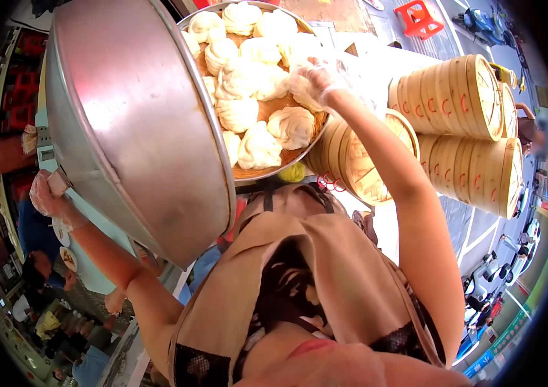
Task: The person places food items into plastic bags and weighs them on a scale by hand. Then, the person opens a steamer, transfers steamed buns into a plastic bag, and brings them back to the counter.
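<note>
A large metal steamer lid (138, 129) is tilted up on its side at the left of a round steamer tray (318, 129) of twisted white steamed buns (238, 80). My left hand (53, 198), in a clear plastic glove, is closed around the lid's handle (60, 183). Over the tray's right edge is my right hand (316, 79), also in a loose clear glove, with its fingers curled in among the buns. Glare and crinkled plastic hide what those fingers hold, if anything.
Bamboo steamers (451, 97) with red loops stand stacked on the right, and another bamboo steamer (374, 158) sits below my right forearm. Further off are a red stool (418, 19) and parked scooters (487, 277). People sit at a table (93, 264) on the left.
</note>
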`<state>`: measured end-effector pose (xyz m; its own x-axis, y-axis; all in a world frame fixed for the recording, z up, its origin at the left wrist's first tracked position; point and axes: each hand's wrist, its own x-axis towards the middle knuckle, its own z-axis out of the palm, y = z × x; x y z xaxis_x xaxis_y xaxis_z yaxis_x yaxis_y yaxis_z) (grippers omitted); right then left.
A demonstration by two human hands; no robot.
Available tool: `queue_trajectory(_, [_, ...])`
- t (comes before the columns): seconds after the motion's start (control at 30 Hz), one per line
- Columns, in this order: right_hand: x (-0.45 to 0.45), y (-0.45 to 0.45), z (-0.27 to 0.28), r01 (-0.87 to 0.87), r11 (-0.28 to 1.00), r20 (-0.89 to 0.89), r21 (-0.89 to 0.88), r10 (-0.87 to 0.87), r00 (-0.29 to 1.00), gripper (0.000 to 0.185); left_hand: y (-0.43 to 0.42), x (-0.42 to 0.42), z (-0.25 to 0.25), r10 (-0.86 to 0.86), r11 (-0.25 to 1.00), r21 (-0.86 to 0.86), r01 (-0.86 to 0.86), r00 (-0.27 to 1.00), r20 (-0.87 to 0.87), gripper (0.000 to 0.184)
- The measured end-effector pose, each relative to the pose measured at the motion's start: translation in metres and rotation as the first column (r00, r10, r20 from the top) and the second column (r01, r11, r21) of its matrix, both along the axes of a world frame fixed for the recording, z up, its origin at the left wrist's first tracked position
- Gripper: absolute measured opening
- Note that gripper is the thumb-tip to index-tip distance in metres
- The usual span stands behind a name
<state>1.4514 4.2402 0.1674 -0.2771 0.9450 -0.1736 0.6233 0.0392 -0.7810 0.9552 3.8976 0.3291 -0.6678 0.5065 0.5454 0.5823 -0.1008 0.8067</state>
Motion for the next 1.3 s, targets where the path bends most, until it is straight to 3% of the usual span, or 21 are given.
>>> queue_trajectory(0.03, [-0.006,-0.001,0.003,0.003,1.000,-0.001,-0.001,-0.003,1.000,0.036,0.009,0.015,0.005,0.031,1.000,0.006,-0.030,0.999,-0.041,0.023])
queue_trajectory(0.07, [-0.016,-0.002,0.004,-0.464,0.881,0.575,-0.093,0.428,0.697,0.030,0.017,0.030,0.011,0.062,0.998,-0.005,-0.063,0.990,-0.124,0.025])
queue_trajectory(0.1, [-0.023,-0.003,0.005,-0.683,0.594,0.829,-0.425,0.559,-0.029,0.024,0.022,0.036,0.013,0.092,0.995,-0.012,-0.097,0.974,-0.207,0.030])
queue_trajectory(0.13, [-0.023,-0.016,-0.002,-0.697,0.707,0.931,-0.118,0.324,0.170,0.016,0.023,0.032,0.011,0.092,0.995,-0.008,-0.096,0.974,-0.208,0.030])
queue_trajectory(0.23, [-0.015,-0.012,0.000,-0.803,0.590,0.961,-0.084,0.261,0.091,0.015,0.023,0.032,0.006,0.100,0.991,-0.068,-0.117,0.972,-0.213,0.029])
queue_trajectory(0.3, [-0.010,0.002,0.006,-0.796,0.603,0.952,-0.049,0.269,0.145,0.017,0.030,0.041,0.003,0.146,0.989,0.040,-0.145,0.989,-0.028,0.028])
queue_trajectory(0.4, [-0.017,0.027,-0.013,-0.757,0.653,0.958,-0.004,0.221,0.185,0.017,0.019,0.025,0.001,0.009,0.997,-0.073,-0.015,0.996,-0.087,0.026])
queue_trajectory(0.57, [-0.043,0.053,-0.046,-0.669,0.738,0.962,0.087,0.112,0.248,0.022,0.030,0.058,0.010,0.053,0.996,-0.065,-0.056,0.997,-0.049,0.026])
queue_trajectory(0.63, [-0.050,0.041,-0.033,-0.286,0.911,0.761,0.297,-0.045,0.647,0.049,0.033,0.068,0.014,0.087,0.996,-0.026,-0.088,0.996,-0.029,0.027])
queue_trajectory(0.7, [-0.057,0.045,0.004,-0.003,0.998,0.546,-0.067,0.040,0.837,0.093,0.032,0.072,0.018,0.019,0.999,-0.051,-0.019,1.000,-0.004,0.027])
queue_trajectory(0.73, [-0.065,0.045,0.029,-0.003,0.998,0.546,-0.062,0.037,0.837,0.093,0.032,0.074,0.017,0.019,0.999,-0.046,-0.019,1.000,-0.004,0.027])
queue_trajectory(0.77, [-0.076,0.039,0.049,-0.186,0.967,0.752,-0.176,0.254,0.608,0.087,0.032,0.076,0.016,0.018,0.998,-0.062,-0.018,1.000,-0.014,0.026])
queue_trajectory(0.83, [-0.083,0.039,0.057,-0.316,0.889,0.859,-0.332,0.423,0.288,0.081,0.032,0.078,0.015,0.018,0.997,-0.079,-0.020,1.000,-0.025,0.026])
queue_trajectory(0.93, [-0.066,0.042,0.028,-0.311,0.934,0.839,-0.176,0.307,0.449,0.070,0.033,0.087,0.014,0.017,0.994,-0.105,-0.010,0.998,0.067,0.025])
queue_trajectory(0.97, [-0.054,0.053,-0.008,-0.123,0.992,0.571,-0.025,0.115,0.813,0.066,0.038,0.092,0.013,0.061,0.995,-0.088,-0.054,0.995,0.081,0.024])
queue_trajectory(1.03, [-0.028,0.098,-0.051,-0.152,0.979,0.394,0.133,0.089,0.915,0.053,0.046,0.094,0.011,0.102,0.993,-0.065,-0.096,0.990,0.093,0.024])
queue_trajectory(1.1, [-0.011,0.111,-0.020,-0.009,0.987,0.164,-0.160,0.036,0.986,0.049,0.050,0.091,0.009,0.105,0.982,-0.158,-0.099,0.994,0.027,0.026])
queue_trajectory(1.13, [0.015,0.123,-0.021,-0.065,0.904,-0.171,-0.422,-0.009,0.985,0.049,0.052,0.086,0.005,0.100,0.982,-0.163,-0.095,0.995,0.020,0.026])
queue_trajectory(1.17, [0.037,0.113,0.009,-0.162,0.796,-0.485,-0.583,-0.181,0.856,0.055,0.057,0.080,-0.001,0.052,0.972,-0.219,-0.078,0.991,-0.122,0.025])
queue_trajectory(1.2, [0.059,0.092,0.058,-0.318,0.674,-0.687,-0.667,-0.391,0.612,0.060,0.065,0.078,-0.003,-0.002,0.959,-0.274,-0.072,0.966,-0.259,0.024])
queue_trajectory(1.3, [0.133,0.050,0.115,-0.427,0.730,-0.846,-0.533,-0.442,0.300,0.061,0.119,0.142,0.019,-0.130,0.910,-0.412,-0.036,0.921,-0.368,0.020])
